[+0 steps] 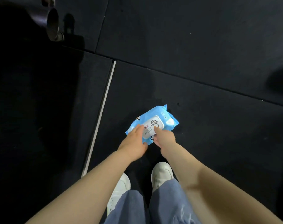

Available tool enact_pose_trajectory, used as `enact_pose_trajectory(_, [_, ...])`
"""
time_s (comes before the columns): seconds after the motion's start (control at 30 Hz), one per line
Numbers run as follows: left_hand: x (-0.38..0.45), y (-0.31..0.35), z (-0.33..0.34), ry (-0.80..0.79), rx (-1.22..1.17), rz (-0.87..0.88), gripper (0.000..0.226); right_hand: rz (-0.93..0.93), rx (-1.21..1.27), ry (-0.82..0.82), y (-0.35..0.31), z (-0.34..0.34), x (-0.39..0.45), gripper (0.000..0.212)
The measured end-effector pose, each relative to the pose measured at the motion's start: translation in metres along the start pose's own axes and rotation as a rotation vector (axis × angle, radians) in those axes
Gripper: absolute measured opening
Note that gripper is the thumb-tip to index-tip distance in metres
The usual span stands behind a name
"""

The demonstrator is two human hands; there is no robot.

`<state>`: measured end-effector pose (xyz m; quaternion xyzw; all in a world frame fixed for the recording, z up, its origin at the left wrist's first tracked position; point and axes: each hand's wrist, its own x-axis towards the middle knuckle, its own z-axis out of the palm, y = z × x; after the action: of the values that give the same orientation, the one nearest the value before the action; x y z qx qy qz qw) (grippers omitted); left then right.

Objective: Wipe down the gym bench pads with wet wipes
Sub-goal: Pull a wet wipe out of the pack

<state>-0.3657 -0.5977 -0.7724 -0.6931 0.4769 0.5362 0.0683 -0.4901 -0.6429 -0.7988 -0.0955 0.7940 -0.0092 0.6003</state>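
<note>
Under the fingers of both hands lies a blue pack of wet wipes [153, 125], flat on the dark floor mat [202, 135]. Left hand [134, 141] presses its near end with fairly straight fingers, likely pinning it down. Right hand [164, 137] reaches its forefinger onto the white lid [152, 127], the other fingers curled below; whether it pinches the flap I cannot tell. Probably the lid is being opened or closed. Beyond the fingertips stretch black rubber tiles, a pale seam strip [102, 113] to their left, a metal tube end [54, 25] farther off. White shoes [161, 174] stand behind the wrists.
</note>
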Motion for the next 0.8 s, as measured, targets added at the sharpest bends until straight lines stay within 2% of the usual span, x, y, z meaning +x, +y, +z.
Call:
enact_pose_trajectory(0.07, [0.009,0.001,0.0,-0.017,-0.083,-0.051,0.062,-0.034,-0.053,0.042,0.0,0.003,0.008,0.022])
enact_pose_trajectory(0.2, [0.025,0.008,0.001,0.007,-0.126,-0.114,0.047,-0.075,-0.107,0.073,0.0,0.005,0.016,0.021])
enact_pose_trajectory(0.3, [0.025,0.016,-0.001,0.01,-0.12,-0.127,0.064,-0.102,0.018,0.035,0.008,-0.008,0.009,0.016])
enact_pose_trajectory(0.37, [0.017,0.021,-0.005,0.022,-0.149,-0.111,0.067,-0.142,0.068,-0.011,0.011,-0.022,-0.004,0.011])
enact_pose_trajectory(0.43, [0.0,0.029,-0.009,0.051,-0.132,-0.078,0.062,-0.172,0.092,-0.048,0.012,-0.034,-0.022,0.009])
enact_pose_trajectory(0.53, [-0.03,0.046,-0.019,0.108,-0.065,-0.061,0.067,-0.203,0.116,-0.087,0.004,-0.046,-0.06,0.013])
enact_pose_trajectory(0.7, [-0.094,0.095,-0.065,0.326,0.048,-0.013,0.071,-0.275,0.1,-0.072,-0.027,-0.067,-0.147,0.018])
enact_pose_trajectory(0.8, [-0.127,0.121,-0.099,0.355,0.048,-0.005,0.066,-0.354,0.037,-0.058,-0.048,-0.077,-0.201,0.014])
